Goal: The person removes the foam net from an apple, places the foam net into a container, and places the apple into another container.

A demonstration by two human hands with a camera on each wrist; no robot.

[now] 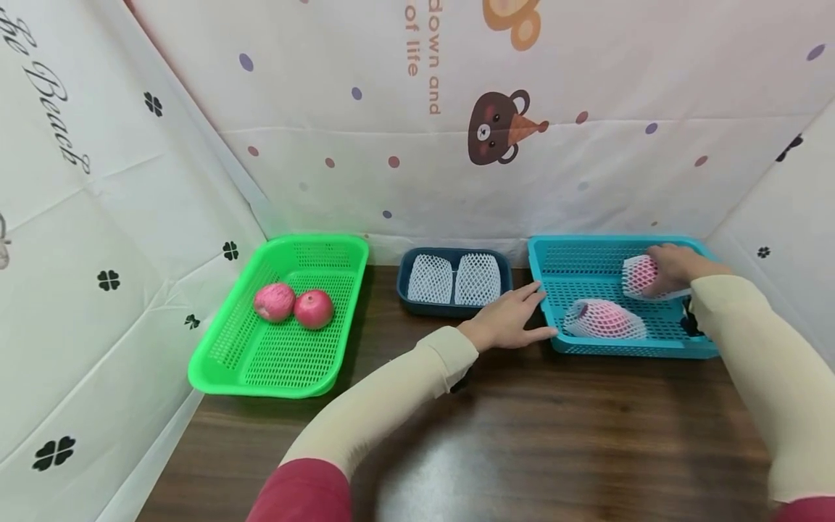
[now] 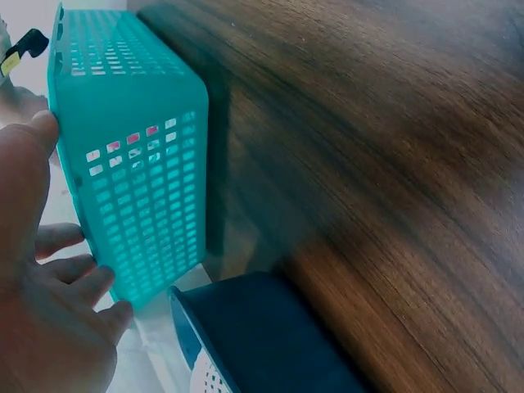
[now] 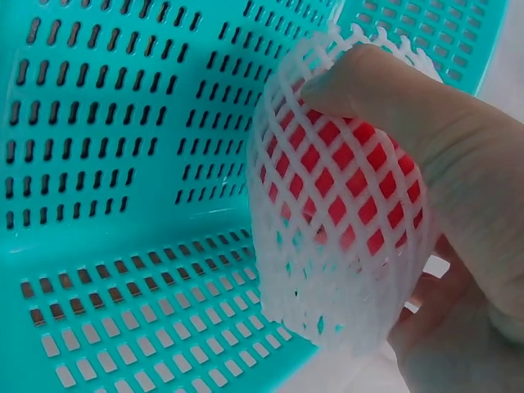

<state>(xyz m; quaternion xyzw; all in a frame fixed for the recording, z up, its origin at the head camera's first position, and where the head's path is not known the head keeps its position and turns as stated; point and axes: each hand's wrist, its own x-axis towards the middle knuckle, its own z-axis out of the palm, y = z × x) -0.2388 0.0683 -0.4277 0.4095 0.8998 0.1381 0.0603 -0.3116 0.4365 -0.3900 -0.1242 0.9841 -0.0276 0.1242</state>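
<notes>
It is a small nook with a brown wooden bench (image 1: 509, 435). White sheets (image 1: 313, 87) hang on three sides like walls, with a brown bear (image 1: 491, 132), dots (image 1: 394, 162) and black clovers (image 1: 53, 453) on them. The sheets hide the room, so nobody can tell if it is a home or a shop.

LEFT: cream cloth forearm sleeve (image 1: 381, 399) is ending in a broad cuff (image 1: 451, 353) above the bare left hand (image 1: 509, 320) | RIGHT: matching cream cloth sleeve (image 1: 750, 348), bare right hand (image 1: 668, 268) is showing | UPPER: crimson cloth sleeve (image 1: 306, 493) is covering each arm | WRISTS: small black fitting (image 1: 690, 319) is bearing a yellow mark (image 2: 10, 63)
</notes>
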